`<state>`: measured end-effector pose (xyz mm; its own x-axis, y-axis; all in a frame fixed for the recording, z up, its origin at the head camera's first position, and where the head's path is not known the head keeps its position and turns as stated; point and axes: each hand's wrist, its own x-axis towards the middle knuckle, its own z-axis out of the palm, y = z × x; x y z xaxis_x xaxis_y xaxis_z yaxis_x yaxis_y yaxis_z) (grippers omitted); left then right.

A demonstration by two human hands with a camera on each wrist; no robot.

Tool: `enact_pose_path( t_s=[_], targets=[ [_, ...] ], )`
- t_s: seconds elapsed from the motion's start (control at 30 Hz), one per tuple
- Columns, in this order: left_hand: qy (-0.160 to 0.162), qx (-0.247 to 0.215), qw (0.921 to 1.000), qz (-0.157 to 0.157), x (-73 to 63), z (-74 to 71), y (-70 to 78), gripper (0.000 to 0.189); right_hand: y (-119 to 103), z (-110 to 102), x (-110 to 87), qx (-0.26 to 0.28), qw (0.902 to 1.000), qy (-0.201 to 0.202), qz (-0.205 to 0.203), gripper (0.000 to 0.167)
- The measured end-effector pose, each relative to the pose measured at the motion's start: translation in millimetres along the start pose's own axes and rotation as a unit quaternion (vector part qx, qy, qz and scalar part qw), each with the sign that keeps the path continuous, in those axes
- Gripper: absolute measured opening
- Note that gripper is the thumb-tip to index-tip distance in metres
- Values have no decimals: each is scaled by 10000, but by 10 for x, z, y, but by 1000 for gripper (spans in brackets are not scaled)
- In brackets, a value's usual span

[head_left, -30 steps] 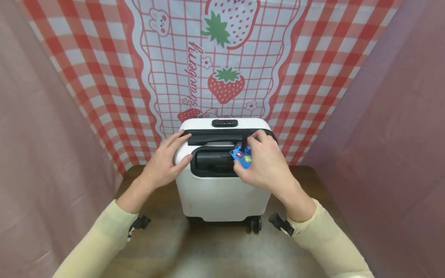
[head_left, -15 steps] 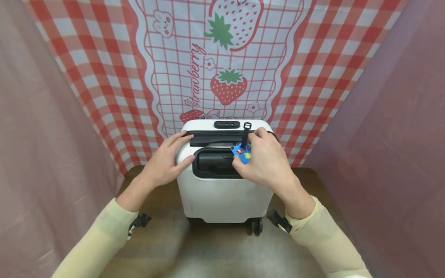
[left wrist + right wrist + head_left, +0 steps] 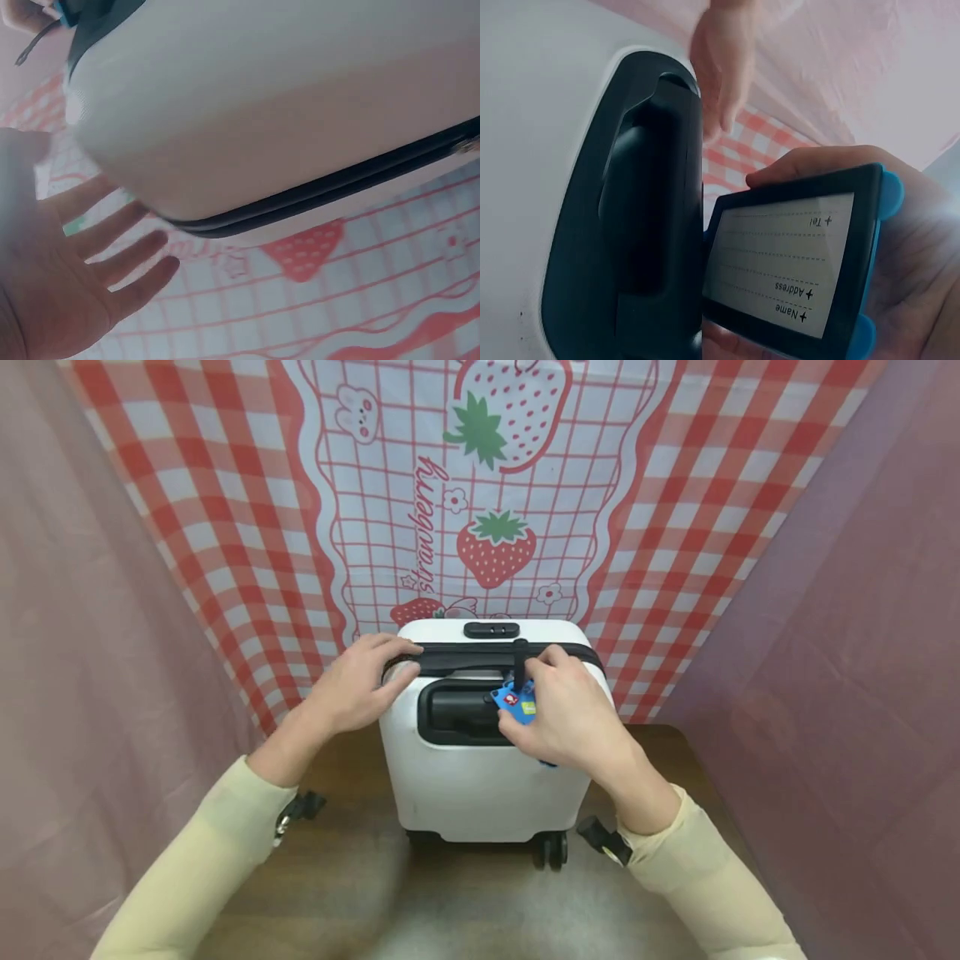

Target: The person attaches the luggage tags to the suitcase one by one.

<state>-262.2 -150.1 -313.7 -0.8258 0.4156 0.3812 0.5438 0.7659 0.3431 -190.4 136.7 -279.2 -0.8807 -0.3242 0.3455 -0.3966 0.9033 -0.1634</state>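
A white suitcase (image 3: 487,789) stands upright, with a black carry handle (image 3: 465,660) along its top. My right hand (image 3: 573,710) holds a blue luggage tag (image 3: 512,700) over the recessed grip. From the tag a black strap (image 3: 520,662) rises near the handle; whether it passes round the handle I cannot tell. The right wrist view shows the tag's card side (image 3: 780,255), printed with name, address and telephone lines. At the suitcase's top left corner is my left hand (image 3: 363,681), its fingers extended; in the left wrist view the fingers (image 3: 112,225) lie beside the shell's edge.
A brown table (image 3: 337,860) bears the suitcase on black wheels (image 3: 553,850). Behind it hangs a red checked strawberry cloth (image 3: 495,547). Pink curtains (image 3: 825,610) flank both sides. A black combination lock (image 3: 491,630) sits on the suitcase top.
My left hand has shifted up a little at the suitcase corner. The strap's buckle end, raised half a second ago, no longer shows above the handle. My right hand keeps the tag.
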Motion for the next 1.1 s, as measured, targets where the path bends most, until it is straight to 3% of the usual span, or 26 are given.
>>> enact_pose_path(
  t_s=[0.2, 0.37, 0.5, 0.7, 0.87, 1.1],
  targets=[
    [-159, 213, 9994, 226, 410, -149, 206, 30, 30, 4, 20, 163, 9997, -145, 63, 67],
    [-569, 27, 9957, 733, 742, -64, 352, 26, 51, 9, 9, 297, 9993, -201, 113, 65],
    [-1131, -95, 9877, 1076, 938, 17, 446, 30, 60, 14, 4, 366, 9991, -183, 64, 63],
    [-1840, -98, 9763, 1137, 1076, 82, 521, 29, 59, 12, 16, 400, 9991, -123, -55, 58],
    [-1965, -41, 9715, 1327, 1130, 69, 562, 27, 66, -3, 21, 350, 9994, -48, -64, 54],
    [-2209, 212, 9660, 1325, 1186, 35, 654, 22, 79, -14, 16, 418, 9991, -70, -12, 57]
  ],
)
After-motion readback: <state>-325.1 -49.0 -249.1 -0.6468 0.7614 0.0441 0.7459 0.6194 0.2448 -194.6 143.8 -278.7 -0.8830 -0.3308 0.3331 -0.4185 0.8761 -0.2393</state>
